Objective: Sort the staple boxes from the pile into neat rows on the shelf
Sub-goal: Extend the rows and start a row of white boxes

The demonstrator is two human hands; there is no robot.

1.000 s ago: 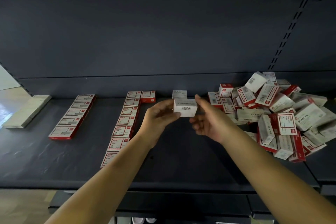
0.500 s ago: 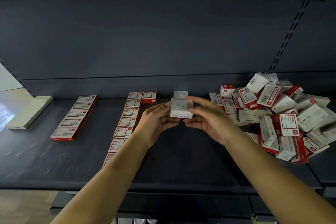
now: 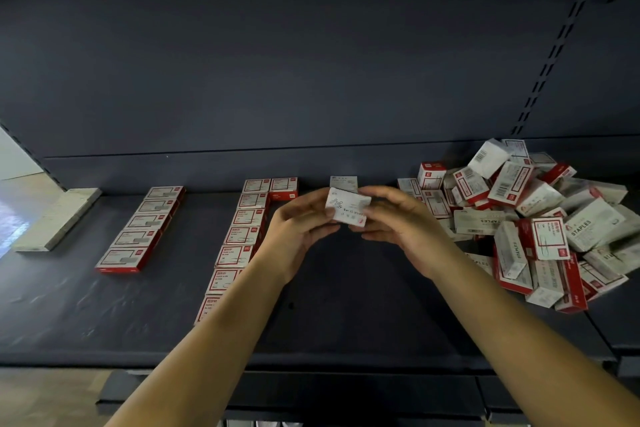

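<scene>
The dark shelf [image 3: 104,315] carries everything. At its right end sits the pile [image 3: 540,218] of red-and-white staple boxes, tumbled at all angles. Two rows run front to back — the left row [image 3: 142,229] and the middle row [image 3: 239,243]. A lone white box [image 3: 343,182] lies at the back. Just in front of it, off the shelf, the left hand [image 3: 298,232] and right hand [image 3: 405,229] pinch a tilted white box [image 3: 346,206] between curled fingertips.
</scene>
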